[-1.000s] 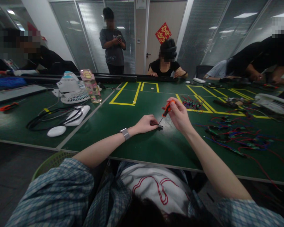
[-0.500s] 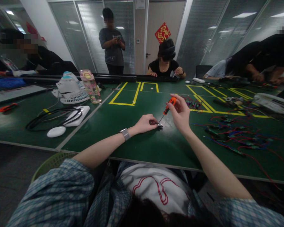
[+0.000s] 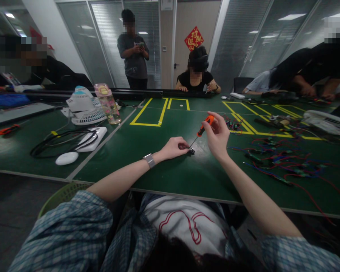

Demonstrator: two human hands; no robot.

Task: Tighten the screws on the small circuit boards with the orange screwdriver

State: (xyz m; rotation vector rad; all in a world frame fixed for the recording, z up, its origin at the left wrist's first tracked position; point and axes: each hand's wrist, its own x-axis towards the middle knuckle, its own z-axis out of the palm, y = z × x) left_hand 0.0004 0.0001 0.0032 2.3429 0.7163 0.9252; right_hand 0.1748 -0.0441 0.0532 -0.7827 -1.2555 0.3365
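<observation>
My right hand (image 3: 218, 136) is closed around the orange-and-black handle of a screwdriver (image 3: 206, 125). The tool slants down to the left, and its thin shaft reaches a small dark part (image 3: 191, 151) on the green table. Fingers of my left hand (image 3: 174, 148) pinch that part at its left side and rest by the tabletop. The part has some shiny metal on it, but it is too small to name. Whether the screwdriver's tip sits in a screw I cannot tell.
Circuit boards with red and blue wires (image 3: 283, 162) spread to the right. At left are a white fan (image 3: 83, 105), a bottle (image 3: 108, 104), a black cable (image 3: 59, 145), a white mouse (image 3: 67, 158) and another screwdriver (image 3: 8, 130). Several people sit or stand around the table (image 3: 116, 132).
My right hand and the screwdriver handle have shifted slightly right, so the tool leans a little more. My left hand keeps its place on the small part.
</observation>
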